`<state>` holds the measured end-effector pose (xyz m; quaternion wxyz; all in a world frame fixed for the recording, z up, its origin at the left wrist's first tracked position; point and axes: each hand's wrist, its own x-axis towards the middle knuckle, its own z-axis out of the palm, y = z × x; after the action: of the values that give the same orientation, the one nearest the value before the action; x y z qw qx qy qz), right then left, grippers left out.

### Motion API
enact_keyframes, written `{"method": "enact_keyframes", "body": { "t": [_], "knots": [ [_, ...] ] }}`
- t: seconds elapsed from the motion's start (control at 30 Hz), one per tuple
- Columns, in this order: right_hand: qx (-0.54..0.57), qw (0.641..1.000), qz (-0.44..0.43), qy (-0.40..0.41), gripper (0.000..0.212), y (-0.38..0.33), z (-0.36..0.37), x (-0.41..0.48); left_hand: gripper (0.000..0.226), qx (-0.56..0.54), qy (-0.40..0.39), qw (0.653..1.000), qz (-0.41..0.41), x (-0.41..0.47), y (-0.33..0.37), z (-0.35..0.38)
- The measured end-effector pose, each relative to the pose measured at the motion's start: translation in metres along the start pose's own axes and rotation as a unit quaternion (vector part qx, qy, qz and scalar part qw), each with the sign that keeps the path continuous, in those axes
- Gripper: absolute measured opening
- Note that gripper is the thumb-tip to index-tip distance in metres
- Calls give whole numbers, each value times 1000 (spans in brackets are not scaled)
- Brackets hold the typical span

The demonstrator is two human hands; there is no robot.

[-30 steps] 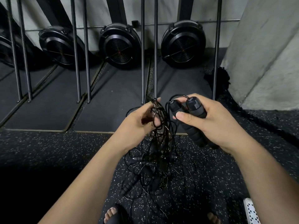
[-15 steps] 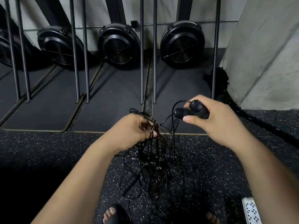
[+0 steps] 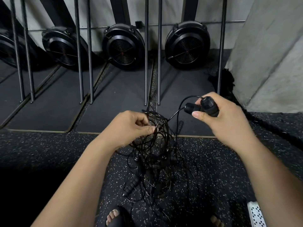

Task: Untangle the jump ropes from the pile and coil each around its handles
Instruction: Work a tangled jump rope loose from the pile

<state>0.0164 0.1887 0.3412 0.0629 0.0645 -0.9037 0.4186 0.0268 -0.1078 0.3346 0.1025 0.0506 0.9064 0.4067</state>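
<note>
Gripping both handles (image 3: 201, 108) just right of the pile (image 3: 154, 153), the right hand (image 3: 229, 123) should pull gently while the left hand (image 3: 127, 128) pinches strands (image 3: 157, 128) atop it, apparently loosening loops; yanking likely tightens knots.

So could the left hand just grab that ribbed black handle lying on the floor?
Probably not straight away. The left hand is busy pinching thin black cords, and the ribbed black handle lies on the speckled floor with tangled loops crossing it. It would likely have to let go first.
</note>
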Motion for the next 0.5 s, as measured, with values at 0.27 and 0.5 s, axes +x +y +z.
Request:
{"method": "enact_keyframes", "body": {
  "t": [0.27,0.5],
  "knots": [
    [104,994,-32,-21,22,-12,-2,-2,34,43,-71,992,-96,3,-1,14],
    [129,990,-48,-39,21,-15,-4,-1,72,83,-104,991,-17,8,-6,36]
  ]
}}
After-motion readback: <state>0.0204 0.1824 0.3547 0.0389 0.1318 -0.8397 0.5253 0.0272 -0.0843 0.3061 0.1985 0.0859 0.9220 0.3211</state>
